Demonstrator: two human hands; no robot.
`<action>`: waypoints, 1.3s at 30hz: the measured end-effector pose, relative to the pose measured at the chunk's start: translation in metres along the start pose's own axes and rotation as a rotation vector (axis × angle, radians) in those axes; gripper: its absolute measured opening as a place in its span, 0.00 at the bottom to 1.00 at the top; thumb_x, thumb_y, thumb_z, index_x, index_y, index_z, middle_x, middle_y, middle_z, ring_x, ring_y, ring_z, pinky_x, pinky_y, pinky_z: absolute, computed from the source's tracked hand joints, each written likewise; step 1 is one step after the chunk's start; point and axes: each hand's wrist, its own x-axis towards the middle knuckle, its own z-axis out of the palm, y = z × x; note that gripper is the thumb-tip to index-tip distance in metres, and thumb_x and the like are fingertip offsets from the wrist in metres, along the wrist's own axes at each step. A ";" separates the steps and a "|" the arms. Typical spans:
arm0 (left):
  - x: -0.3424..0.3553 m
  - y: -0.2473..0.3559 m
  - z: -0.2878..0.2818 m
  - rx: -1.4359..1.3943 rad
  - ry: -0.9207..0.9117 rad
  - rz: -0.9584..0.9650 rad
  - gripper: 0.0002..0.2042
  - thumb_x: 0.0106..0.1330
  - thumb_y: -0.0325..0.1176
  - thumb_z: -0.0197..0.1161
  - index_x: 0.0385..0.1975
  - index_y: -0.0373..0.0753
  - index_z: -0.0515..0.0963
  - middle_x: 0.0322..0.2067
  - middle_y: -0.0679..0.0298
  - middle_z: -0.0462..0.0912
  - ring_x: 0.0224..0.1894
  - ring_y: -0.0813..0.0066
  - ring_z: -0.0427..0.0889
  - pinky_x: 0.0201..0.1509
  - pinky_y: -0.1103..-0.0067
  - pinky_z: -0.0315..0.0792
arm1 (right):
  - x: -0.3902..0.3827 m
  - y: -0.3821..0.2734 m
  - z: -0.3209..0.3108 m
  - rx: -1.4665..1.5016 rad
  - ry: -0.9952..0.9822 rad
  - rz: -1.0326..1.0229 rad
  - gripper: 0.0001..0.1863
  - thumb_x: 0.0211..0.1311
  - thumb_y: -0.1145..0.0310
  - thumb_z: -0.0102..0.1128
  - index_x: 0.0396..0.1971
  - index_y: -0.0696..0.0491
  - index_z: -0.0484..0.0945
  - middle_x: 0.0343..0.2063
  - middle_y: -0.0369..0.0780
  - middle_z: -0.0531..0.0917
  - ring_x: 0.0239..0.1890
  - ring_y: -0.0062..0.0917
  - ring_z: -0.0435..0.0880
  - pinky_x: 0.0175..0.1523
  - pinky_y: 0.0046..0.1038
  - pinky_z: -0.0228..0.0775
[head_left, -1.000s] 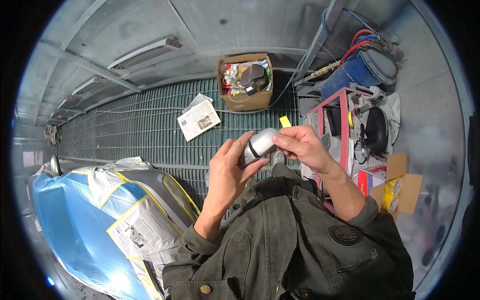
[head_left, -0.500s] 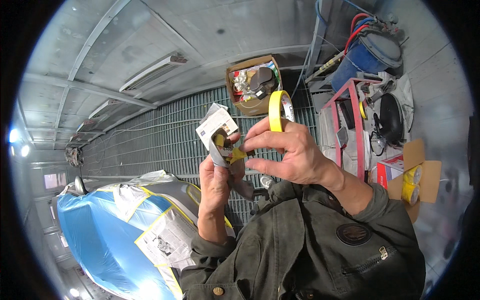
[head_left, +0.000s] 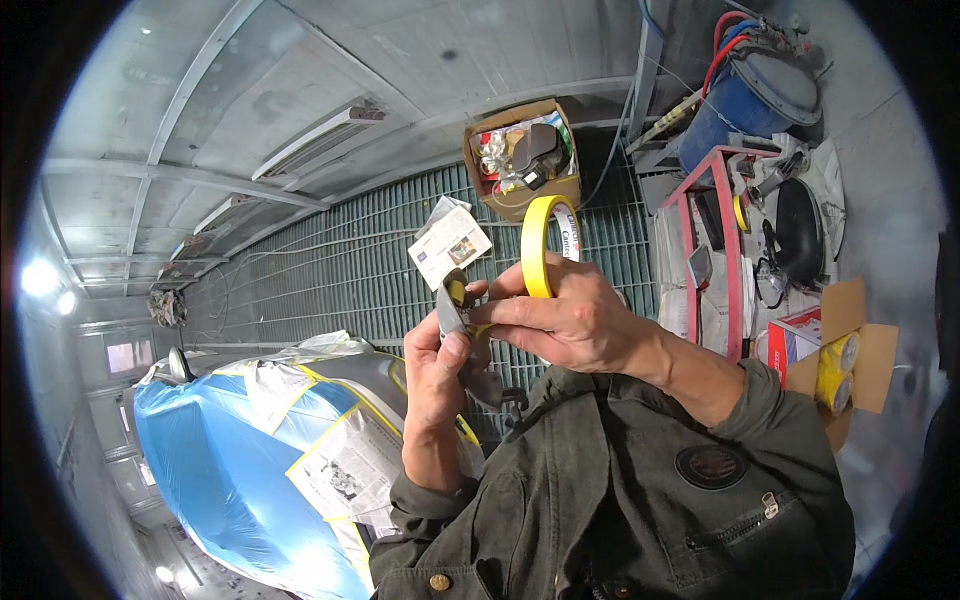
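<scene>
- Left hand (head_left: 432, 370): fingers and thumb gripping a grey curved part (head_left: 450, 312), which stands tilted between them, its upper end rising past the fingertips
- Right hand (head_left: 580, 320): fingers drawn together, their tips at the right side of the part, close to the left fingertips; a bit of yellow tape (head_left: 482, 329) shows at these tips
- Tape roll (head_left: 536, 255), yellow, held in the right hand, standing up above its knuckles; whether it is threaded on a finger or pinched, I cannot tell
- Yellow also shows on the inner face of the part, just above the left thumb
- Printed sheet (head_left: 447, 250) on the floor grating (head_left: 330, 265), beyond the left fingertips
- Cardboard box (head_left: 530, 206), packed with mixed items, farther beyond the fingers
- Red frame (head_left: 734, 270), well to the right of the right fingers, with a black round object (head_left: 800, 232) beside it
- Blue plastic sheeting (head_left: 200, 430), well to the left of the left fingers
</scene>
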 end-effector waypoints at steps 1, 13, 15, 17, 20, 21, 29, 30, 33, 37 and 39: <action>-0.001 0.000 0.000 -0.003 0.021 -0.022 0.36 0.62 0.54 0.69 0.59 0.29 0.74 0.25 0.73 0.75 0.23 0.87 0.68 0.27 0.87 0.59 | -0.001 0.001 0.001 -0.005 0.014 -0.004 0.18 0.51 0.72 0.73 0.45 0.49 0.86 0.43 0.35 0.84 0.45 0.29 0.83 0.47 0.29 0.79; 0.004 0.009 0.018 1.059 0.170 0.358 0.32 0.48 0.35 0.81 0.56 0.38 0.80 0.27 0.60 0.77 0.26 0.72 0.76 0.31 0.78 0.72 | 0.000 0.016 -0.025 0.535 -0.117 0.660 0.19 0.58 0.59 0.67 0.37 0.63 0.83 0.26 0.37 0.81 0.30 0.19 0.77 0.41 0.24 0.70; 0.003 0.012 0.025 1.147 0.183 0.395 0.32 0.46 0.36 0.82 0.55 0.39 0.80 0.26 0.62 0.77 0.24 0.72 0.75 0.29 0.78 0.71 | 0.000 0.021 -0.022 0.552 -0.148 0.622 0.18 0.64 0.60 0.65 0.35 0.63 0.83 0.21 0.33 0.78 0.26 0.15 0.75 0.34 0.20 0.68; 0.004 0.014 0.028 1.129 0.174 0.424 0.33 0.45 0.37 0.82 0.55 0.39 0.80 0.25 0.62 0.76 0.24 0.72 0.74 0.28 0.78 0.70 | -0.004 0.025 -0.020 0.768 -0.150 0.805 0.18 0.66 0.58 0.65 0.33 0.61 0.84 0.19 0.31 0.77 0.21 0.12 0.71 0.27 0.18 0.63; 0.002 0.013 0.029 1.073 0.164 0.405 0.34 0.44 0.38 0.83 0.55 0.38 0.80 0.26 0.61 0.77 0.25 0.72 0.74 0.30 0.78 0.70 | -0.012 0.028 -0.015 1.015 -0.121 0.946 0.17 0.69 0.58 0.62 0.31 0.59 0.84 0.17 0.29 0.74 0.17 0.08 0.66 0.21 0.15 0.56; 0.002 0.012 0.029 1.046 0.154 0.391 0.34 0.43 0.38 0.83 0.55 0.37 0.80 0.27 0.60 0.77 0.26 0.72 0.75 0.30 0.78 0.70 | -0.015 0.028 -0.014 1.083 -0.100 0.974 0.16 0.71 0.59 0.62 0.30 0.58 0.84 0.16 0.28 0.73 0.16 0.07 0.65 0.20 0.14 0.54; 0.002 0.007 0.022 0.979 0.137 0.368 0.35 0.43 0.40 0.83 0.55 0.37 0.80 0.26 0.62 0.76 0.26 0.74 0.74 0.30 0.79 0.69 | -0.028 0.033 -0.002 1.333 -0.052 1.094 0.14 0.71 0.60 0.60 0.35 0.57 0.82 0.24 0.30 0.76 0.23 0.09 0.70 0.20 0.13 0.57; 0.002 0.007 0.021 0.969 0.139 0.381 0.35 0.43 0.40 0.83 0.55 0.37 0.80 0.26 0.62 0.76 0.26 0.74 0.74 0.29 0.79 0.69 | -0.028 0.033 -0.001 1.341 -0.046 1.105 0.14 0.71 0.60 0.60 0.35 0.57 0.82 0.24 0.30 0.76 0.23 0.09 0.70 0.20 0.13 0.58; 0.002 0.007 0.020 0.981 0.137 0.379 0.35 0.43 0.40 0.82 0.55 0.37 0.80 0.25 0.63 0.75 0.25 0.75 0.73 0.29 0.78 0.68 | -0.027 0.033 0.000 1.296 -0.048 1.108 0.14 0.71 0.60 0.61 0.36 0.57 0.83 0.23 0.29 0.76 0.22 0.09 0.69 0.20 0.13 0.57; 0.004 0.007 0.018 1.010 0.143 0.339 0.35 0.42 0.39 0.83 0.56 0.38 0.80 0.25 0.63 0.76 0.25 0.75 0.73 0.29 0.78 0.69 | -0.017 0.030 -0.005 0.904 -0.095 0.950 0.16 0.68 0.59 0.63 0.35 0.59 0.86 0.19 0.28 0.75 0.20 0.08 0.67 0.21 0.16 0.55; 0.008 0.007 0.017 1.037 0.147 0.408 0.36 0.41 0.38 0.83 0.56 0.38 0.80 0.25 0.62 0.76 0.25 0.73 0.73 0.29 0.78 0.69 | -0.011 0.026 -0.007 0.701 -0.088 0.861 0.17 0.66 0.58 0.65 0.34 0.59 0.87 0.16 0.28 0.75 0.21 0.08 0.66 0.24 0.19 0.56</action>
